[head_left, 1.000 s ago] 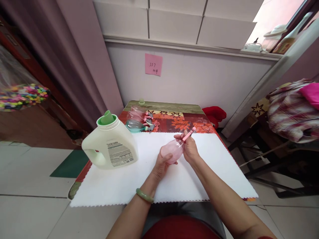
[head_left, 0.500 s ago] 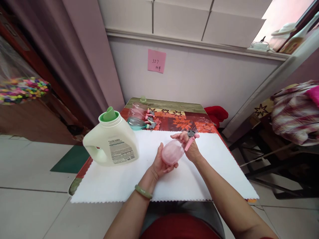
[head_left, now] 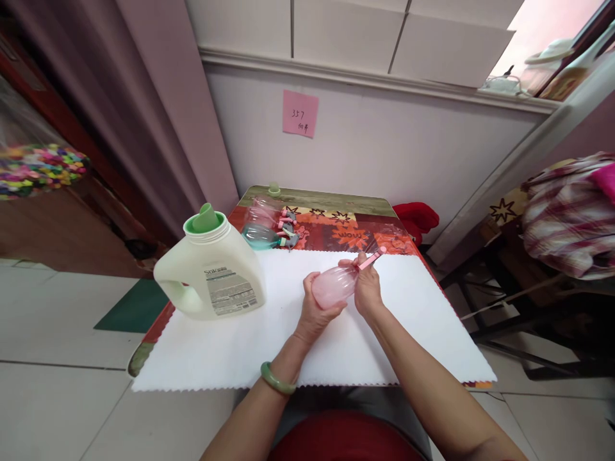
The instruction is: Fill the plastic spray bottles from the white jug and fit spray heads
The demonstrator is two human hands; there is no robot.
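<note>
A clear pink spray bottle (head_left: 333, 287) lies tilted between my two hands above the white mat (head_left: 346, 355). My left hand (head_left: 317, 305) is wrapped round the bottle's body near its base. At the neck, my right hand (head_left: 368, 283) is closed round the pink trigger sprayer (head_left: 373, 257), whose lever points up and to the right. To the left stands a large cream detergent jug (head_left: 216, 272), uncapped, with a green spout (head_left: 206, 219) in its mouth. The fingers of my right hand partly hide the sprayer collar.
Behind the mat, several spray bottles, one of them teal (head_left: 262, 237), lie on the patterned table. A green cap (head_left: 273, 189) sits at the table's back left. A pink note (head_left: 300, 113) is on the wall. A plaid cloth (head_left: 569, 218) is at the right.
The sprayer has turned about the bottle's neck, so its pink lever now points up-right instead of down. My left hand has shifted its grip on the bottle's body.
</note>
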